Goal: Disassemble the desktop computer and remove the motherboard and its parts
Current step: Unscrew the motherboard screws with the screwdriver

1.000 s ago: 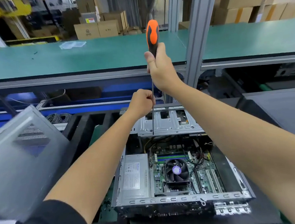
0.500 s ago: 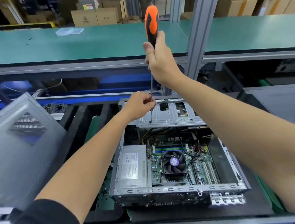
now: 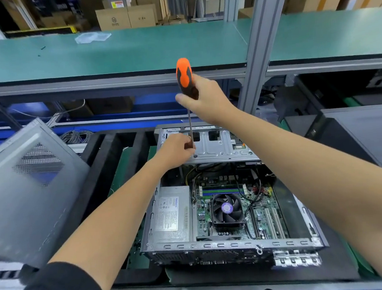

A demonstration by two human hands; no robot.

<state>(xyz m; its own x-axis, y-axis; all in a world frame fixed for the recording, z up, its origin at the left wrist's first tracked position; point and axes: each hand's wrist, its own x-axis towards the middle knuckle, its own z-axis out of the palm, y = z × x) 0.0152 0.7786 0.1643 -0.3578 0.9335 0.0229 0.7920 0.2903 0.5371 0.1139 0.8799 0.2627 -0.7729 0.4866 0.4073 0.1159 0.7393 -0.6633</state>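
An open desktop case (image 3: 216, 245) lies flat in front of me. Inside it sit the green motherboard (image 3: 262, 204) with a black CPU fan (image 3: 226, 208) and a grey power supply (image 3: 171, 215). A metal drive cage (image 3: 215, 147) spans the far end. My right hand (image 3: 207, 100) grips the orange-and-black handle of a long screwdriver (image 3: 184, 75), held upright, its tip down at the drive cage. My left hand (image 3: 176, 149) pinches the lower shaft just above the cage.
A removed grey side panel (image 3: 27, 192) leans at the left. Black foam trays (image 3: 108, 156) lie under and beside the case. A green shelf (image 3: 132, 51) and a metal upright post (image 3: 258, 48) stand behind; cardboard boxes (image 3: 127, 17) sit farther back.
The view has tilted, so the hands and case sit lower in frame. The screwdriver stays upright on the drive cage, both hands keeping their hold.
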